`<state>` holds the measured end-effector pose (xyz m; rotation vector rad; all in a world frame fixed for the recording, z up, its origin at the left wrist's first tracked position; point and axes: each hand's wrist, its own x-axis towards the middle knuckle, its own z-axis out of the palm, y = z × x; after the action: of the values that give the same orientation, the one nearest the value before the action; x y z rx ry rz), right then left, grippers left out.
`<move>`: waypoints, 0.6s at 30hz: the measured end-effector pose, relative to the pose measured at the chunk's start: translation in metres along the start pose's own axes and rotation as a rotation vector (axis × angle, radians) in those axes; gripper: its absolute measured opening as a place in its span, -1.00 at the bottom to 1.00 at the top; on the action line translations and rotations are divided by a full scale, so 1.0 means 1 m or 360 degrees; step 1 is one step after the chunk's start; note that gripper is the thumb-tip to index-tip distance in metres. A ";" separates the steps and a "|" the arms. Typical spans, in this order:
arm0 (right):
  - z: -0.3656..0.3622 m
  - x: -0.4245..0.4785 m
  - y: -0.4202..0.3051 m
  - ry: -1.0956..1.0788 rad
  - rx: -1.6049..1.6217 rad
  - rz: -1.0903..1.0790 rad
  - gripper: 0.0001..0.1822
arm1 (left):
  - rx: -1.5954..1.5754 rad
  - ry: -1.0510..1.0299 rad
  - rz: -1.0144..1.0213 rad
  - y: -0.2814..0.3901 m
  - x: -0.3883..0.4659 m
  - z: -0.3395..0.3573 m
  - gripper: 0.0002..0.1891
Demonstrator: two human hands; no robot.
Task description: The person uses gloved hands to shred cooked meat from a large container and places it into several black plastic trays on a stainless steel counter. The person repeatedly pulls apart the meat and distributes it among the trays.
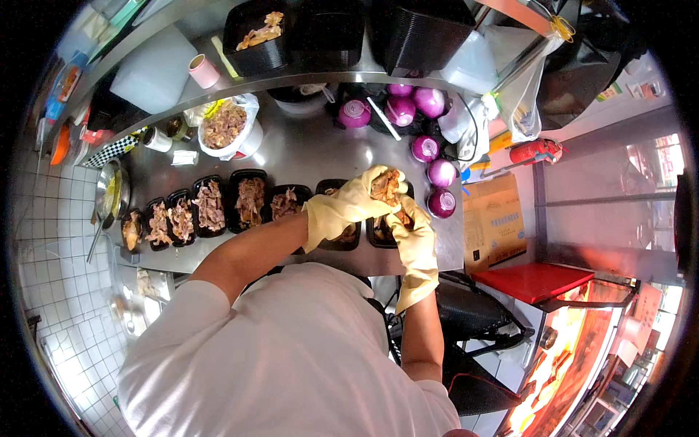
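Both of my hands wear pale yellow rubber gloves. In my left hand (349,201) I grip a browned piece of cooked meat (385,187), lifted above the worktop. My right hand (413,235) is just below it, its fingers curled around more brown meat (404,218). Under the right hand lies a black plastic tray (377,240), partly hidden by the glove. Another black tray with meat (345,246) sits beneath my left wrist. Further left, a row of black trays holds shredded meat (250,202), with a single browned piece (131,230) in the leftmost tray.
Several peeled red onions (441,173) line the right side of the steel worktop (306,147). Behind stands a lined white bucket of meat (254,142). A shelf (306,77) above carries stacked black trays (426,38). A metal bowl (117,191) is at far left.
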<state>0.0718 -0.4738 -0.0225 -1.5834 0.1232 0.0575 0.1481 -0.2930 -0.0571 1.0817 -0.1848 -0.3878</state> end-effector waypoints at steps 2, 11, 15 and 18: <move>0.004 0.003 -0.003 -0.0006 -0.0064 -0.0269 -0.67 | -0.0230 0.0039 -0.0032 -0.006 -0.002 -0.009 -0.31; 0.014 0.021 0.023 0.0392 0.1041 -0.0503 -0.78 | 0.0093 0.0460 -0.0112 0.022 -0.017 0.003 -0.34; 0.017 0.016 0.012 0.0449 0.1177 -0.0516 -0.67 | -0.0120 0.0334 -0.0070 0.052 -0.034 0.015 -0.44; 0.018 0.010 -0.005 0.0418 0.1178 -0.0418 -0.65 | -0.0137 0.0306 -0.0132 0.058 -0.037 0.011 -0.45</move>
<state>0.0834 -0.4560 -0.0190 -0.8491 0.1214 -0.3657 0.1226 -0.2636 0.0014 1.0373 0.0470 -0.3603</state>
